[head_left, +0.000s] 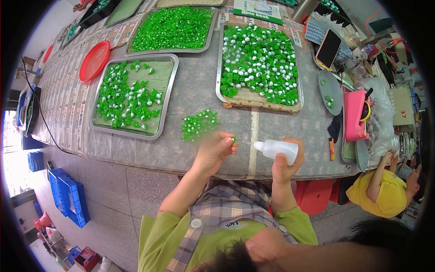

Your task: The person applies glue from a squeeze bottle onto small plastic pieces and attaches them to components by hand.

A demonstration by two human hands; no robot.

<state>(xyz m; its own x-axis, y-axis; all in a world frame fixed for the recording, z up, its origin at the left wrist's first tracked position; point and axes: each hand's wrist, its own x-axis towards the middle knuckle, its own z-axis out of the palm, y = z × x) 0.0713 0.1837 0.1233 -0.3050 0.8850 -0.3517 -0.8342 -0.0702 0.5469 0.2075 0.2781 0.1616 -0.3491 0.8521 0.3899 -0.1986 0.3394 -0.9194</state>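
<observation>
My left hand [215,152] pinches a small green piece [234,139] with a bit of white on it, held over the near part of the table. In my right hand [288,159] is a white squeeze bottle [274,148], tipped on its side. Its thin nozzle points left at the pinched piece, a short gap away. Just beyond my left hand lies a loose pile of small green pieces with white dots [198,123]. Left of it, a metal tray [170,86] holds green pieces with white balls; a fuller tray [220,84] of the same kind stands farther right.
Farther back is a tray of small green pieces [174,29] beside a red plate [94,61]. At the right lie a phone [328,48], a grey dish [329,90], a pink holder [355,115] and an orange tube [331,149]. Blue crates [68,197] stand on the floor; a person in yellow [385,192] sits right.
</observation>
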